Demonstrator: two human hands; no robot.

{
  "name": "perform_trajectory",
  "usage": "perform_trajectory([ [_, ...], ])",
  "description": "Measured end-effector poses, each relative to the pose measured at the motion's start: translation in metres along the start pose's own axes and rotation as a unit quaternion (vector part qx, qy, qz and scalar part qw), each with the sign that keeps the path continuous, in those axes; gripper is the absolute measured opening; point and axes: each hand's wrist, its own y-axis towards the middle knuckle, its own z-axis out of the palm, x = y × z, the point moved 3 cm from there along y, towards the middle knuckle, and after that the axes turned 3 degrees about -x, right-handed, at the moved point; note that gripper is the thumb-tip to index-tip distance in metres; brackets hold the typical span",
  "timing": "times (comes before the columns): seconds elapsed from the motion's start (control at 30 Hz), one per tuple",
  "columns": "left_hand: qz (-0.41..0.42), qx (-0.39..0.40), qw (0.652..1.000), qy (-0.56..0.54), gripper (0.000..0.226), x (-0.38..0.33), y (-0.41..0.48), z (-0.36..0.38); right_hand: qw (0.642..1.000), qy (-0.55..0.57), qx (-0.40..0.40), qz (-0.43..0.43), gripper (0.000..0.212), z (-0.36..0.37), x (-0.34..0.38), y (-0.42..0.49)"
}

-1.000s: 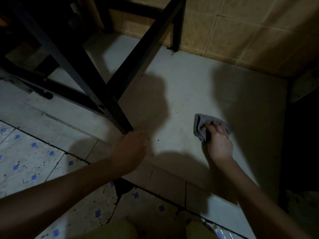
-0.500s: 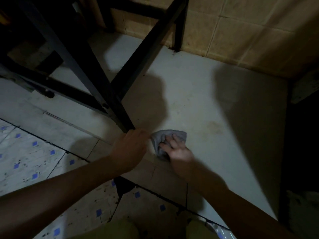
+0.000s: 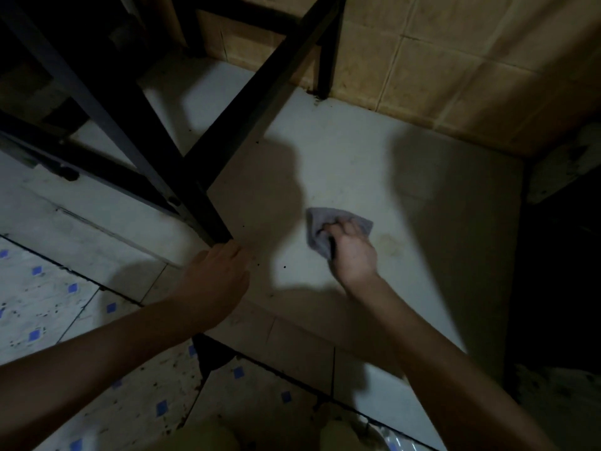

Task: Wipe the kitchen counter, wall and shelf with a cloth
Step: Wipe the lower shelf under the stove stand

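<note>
A small grey cloth [image 3: 320, 222] lies bunched on the pale counter [image 3: 422, 196], near its middle. My right hand [image 3: 353, 252] presses down on the cloth with its fingers curled over it. My left hand [image 3: 216, 281] rests at the counter's front edge, at the foot of a black shelf leg [image 3: 182, 190]; its fingers are closed around the leg's base. The tan tiled wall [image 3: 455, 60] rises behind the counter. A faint brownish stain [image 3: 390, 242] shows just right of my right hand.
The black metal shelf frame [image 3: 260, 86] crosses the upper left, with a rear leg [image 3: 325, 60] standing against the wall. White floor tiles with blue diamonds [image 3: 65, 304] lie below on the left. A dark gap [image 3: 559, 271] drops off beyond the counter's right edge.
My right hand swept the cloth left toward my left hand, then back right to the counter's middle. My left hand stayed at the shelf leg.
</note>
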Motion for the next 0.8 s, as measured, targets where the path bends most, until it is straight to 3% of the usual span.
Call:
perform_trajectory([
  [0.17,0.038,-0.012,0.999,0.007,0.035,-0.017,0.016,0.0,0.983,0.028,-0.045,0.174,0.045,-0.031,-0.088,-0.022],
  [0.27,0.087,-0.06,0.994,0.024,0.037,-0.031,0.027,-0.008,0.97,0.033,-0.072,0.228,0.038,-0.04,-0.126,-0.042],
  [0.37,0.066,-0.033,0.996,-0.046,0.036,-0.035,0.031,-0.002,0.954,0.02,-0.108,0.279,0.035,-0.043,-0.139,-0.062],
  [0.53,0.072,-0.031,0.997,-0.026,0.036,-0.03,0.04,0.005,0.972,-0.004,-0.085,0.218,0.041,-0.031,-0.096,-0.069],
  [0.8,0.057,-0.036,0.997,-0.024,0.036,-0.013,0.032,0.005,0.999,-0.016,0.016,-0.024,0.04,0.013,0.022,-0.029],
])
